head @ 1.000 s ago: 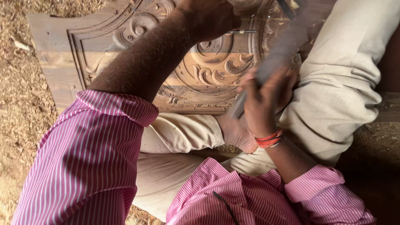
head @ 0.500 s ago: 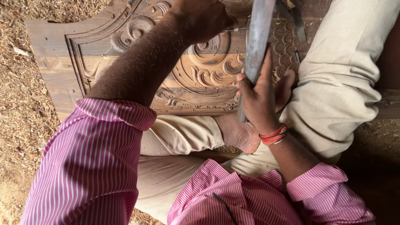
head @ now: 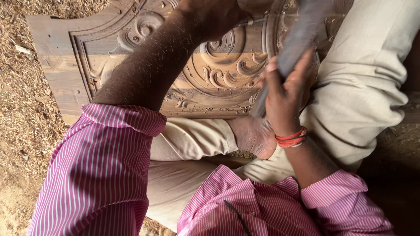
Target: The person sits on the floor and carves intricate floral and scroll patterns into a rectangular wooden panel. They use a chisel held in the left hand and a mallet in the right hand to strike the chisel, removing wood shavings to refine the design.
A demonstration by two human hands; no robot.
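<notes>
A carved wooden panel [head: 61, 70] with scrolls and a round medallion lies on the ground in front of me. My left hand [head: 218, 13] rests over its upper middle, fingers closed around a thin metal chisel [head: 259, 20] that pokes out to the right. My right hand [head: 286, 94], with a red band at the wrist, grips a long grey wooden mallet [head: 302, 35]. The mallet is blurred and tilts up to the right above the panel's right part. The chisel's tip is hidden.
Wood shavings [head: 22, 122] cover the ground to the left of the panel. My folded legs in beige trousers [head: 363, 87] and a bare foot [head: 253, 135] lie against the panel's near edge. Pink striped sleeves fill the foreground.
The mallet stood upright half a second ago and now leans to the right, blurred by motion. My left hand stays on the chisel at the same spot.
</notes>
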